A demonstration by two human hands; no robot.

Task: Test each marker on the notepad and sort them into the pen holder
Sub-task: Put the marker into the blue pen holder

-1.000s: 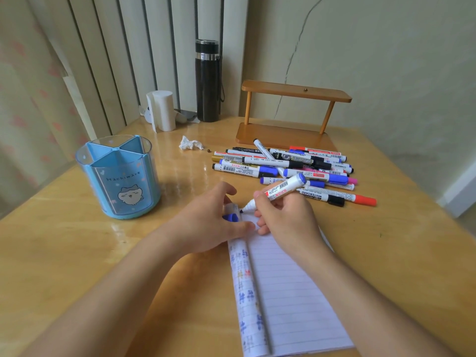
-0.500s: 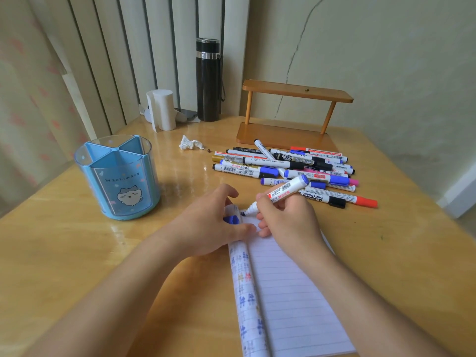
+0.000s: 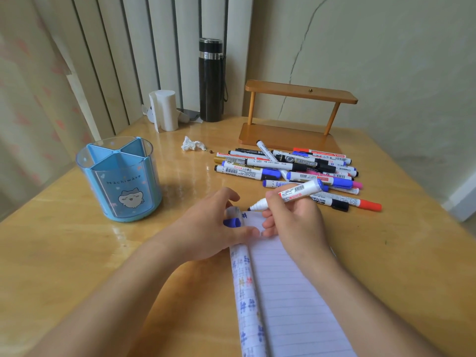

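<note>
Grips the marker (image 3: 300, 191) in curled fingers (image 3: 273, 200) of the right hand (image 3: 296, 225), barrel slanting up-right, tip down-left at the top edge of the notepad (image 3: 291, 292). Pins that edge with the left hand (image 3: 211, 230), cap (image 3: 231, 222) pinched. Pen holder (image 3: 118, 181) well left.

My right hand (image 3: 296, 222) hides part of the notepad (image 3: 291, 292), its near end cut off below. My left hand (image 3: 213, 228) half-hides the blue cap (image 3: 231, 222). The piled markers (image 3: 283, 166) carry unreadable print.
</note>
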